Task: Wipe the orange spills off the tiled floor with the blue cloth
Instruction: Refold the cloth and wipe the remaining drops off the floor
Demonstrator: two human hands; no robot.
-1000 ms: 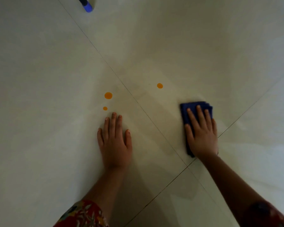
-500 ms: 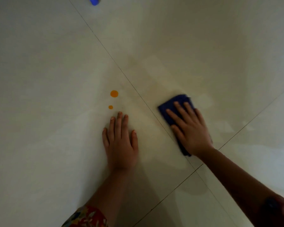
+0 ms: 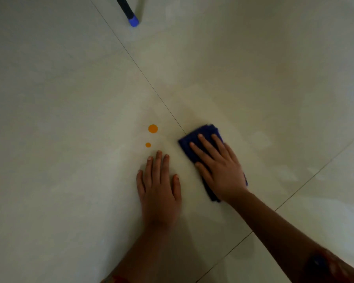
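My right hand (image 3: 219,168) lay flat on the folded dark blue cloth (image 3: 202,135), fingers straight and spread, pressing it onto the pale glossy tiled floor (image 3: 70,99) without curling round it. The cloth sat on the thin dark grout joint (image 3: 143,74) that ran in from the far left, its far corner just over that joint. Its near end showed as a dark strip beside my wrist. It was a little short of the corner where the tiles met, which my forearm hid.

My left hand (image 3: 158,190) rested palm down on the tile left of that joint, fingers straight and close together, thumb out to the side, grasping nothing. It was just beside the cloth and not touching it.

Two round orange spills lay on the same tile, beyond my left fingertips. The larger orange spot (image 3: 152,128) was farther off and near the joint. The smaller orange spot (image 3: 148,145) was just ahead of my middle finger. Both were left of the cloth and apart from it.

By the floor's far edge a dark pole with a bright blue tip (image 3: 133,21) touched down near the joint. A red patterned sleeve (image 3: 114,279) showed at my left forearm.
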